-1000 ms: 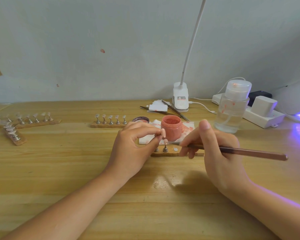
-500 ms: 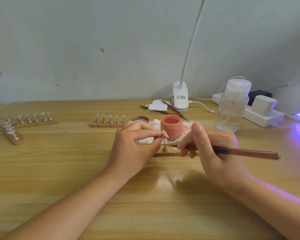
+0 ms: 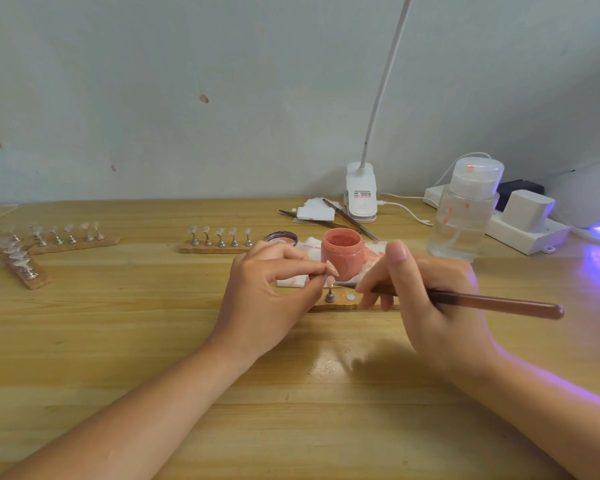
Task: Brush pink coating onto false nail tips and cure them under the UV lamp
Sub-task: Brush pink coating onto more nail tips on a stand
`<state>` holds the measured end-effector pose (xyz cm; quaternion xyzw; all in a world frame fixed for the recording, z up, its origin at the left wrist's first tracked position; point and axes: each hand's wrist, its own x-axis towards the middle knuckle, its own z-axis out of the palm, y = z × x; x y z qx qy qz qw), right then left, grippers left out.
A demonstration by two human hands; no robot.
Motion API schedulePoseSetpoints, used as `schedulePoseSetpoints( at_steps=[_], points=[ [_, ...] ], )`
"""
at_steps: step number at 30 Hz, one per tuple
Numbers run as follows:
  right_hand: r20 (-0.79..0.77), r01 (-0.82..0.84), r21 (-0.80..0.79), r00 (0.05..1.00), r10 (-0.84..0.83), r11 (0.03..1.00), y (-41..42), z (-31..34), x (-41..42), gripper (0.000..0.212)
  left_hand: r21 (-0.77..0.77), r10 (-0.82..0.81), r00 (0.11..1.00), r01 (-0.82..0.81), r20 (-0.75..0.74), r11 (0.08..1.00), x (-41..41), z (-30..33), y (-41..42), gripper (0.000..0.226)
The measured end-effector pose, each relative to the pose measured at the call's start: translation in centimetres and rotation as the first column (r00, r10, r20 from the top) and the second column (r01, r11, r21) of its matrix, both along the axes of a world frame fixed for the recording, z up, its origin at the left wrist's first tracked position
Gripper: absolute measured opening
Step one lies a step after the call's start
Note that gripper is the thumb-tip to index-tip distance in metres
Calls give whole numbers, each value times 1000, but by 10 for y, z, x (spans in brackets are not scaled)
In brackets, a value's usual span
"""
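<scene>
My left grip still pinches the small pink-coated false nail tip. My right grip keeps holding the long brown brush, its tip now nearer that nail.

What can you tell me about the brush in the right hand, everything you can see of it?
The brush is a long, slim stick with a glossy reddish-brown handle and a rounded butt end pointing right. The right hand grips it near the front, pen-style. It lies almost level above the wooden table, tip aimed left toward the pink nail tip on a small metal stand. The bristles are too small to make out, so contact cannot be confirmed.
</scene>
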<state>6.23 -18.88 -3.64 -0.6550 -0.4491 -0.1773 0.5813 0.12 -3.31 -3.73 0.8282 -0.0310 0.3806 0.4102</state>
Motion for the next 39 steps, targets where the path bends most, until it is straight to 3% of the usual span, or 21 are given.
schedulePoseSetpoints(
  at_steps=[4, 8, 12, 16, 19, 23, 27, 31, 35, 39],
  points=[
    [40, 30, -22, 999, -29, 999, 2, 1, -1, 45, 16, 2, 1000, -2, -1, 1000, 0, -1, 1, 26],
    [-15, -9, 6, 1000, 9, 1000, 0, -1, 0, 59, 22, -11, 1000, 10, 16, 1000, 1, -1, 1, 21],
    [61, 18, -26, 998, -16, 1000, 0, -1, -2, 54, 55, 3, 1000, -4, 25, 998, 2, -2, 3, 15],
    [12, -33, 26, 999, 33, 999, -1, -2, -3, 61, 75, -16, 999, 13, 34, 997, 3, -2, 3, 14],
    [60, 17, 6, 998, -18, 1000, 1, 0, -4, 52, 83, -16, 999, 13, 37, 996, 3, -3, 4, 14],
    [-4, -31, 42, 1000, 31, 999, 0, -1, -3, 62, 103, -19, 999, 15, 45, 995, 4, -2, 3, 15],
    [34, 11, 32, 999, -12, 999, 0, 1, -4, 53, 106, -27, 999, 22, 46, 994, 4, -3, 4, 13],
    [-32, -20, 51, 999, 21, 998, 0, 0, -4, 59, 111, -28, 998, 22, 50, 994, 4, -2, 3, 13],
    [8, 19, 73, 1000, -19, 997, 1, 3, -4, 44, 109, -31, 998, 26, 47, 994, 4, -2, 4, 14],
    [-90, -31, 37, 995, 34, 999, -1, 0, -2, 53, 89, -25, 999, 21, 45, 996, 2, -1, 3, 18]
  ],
)
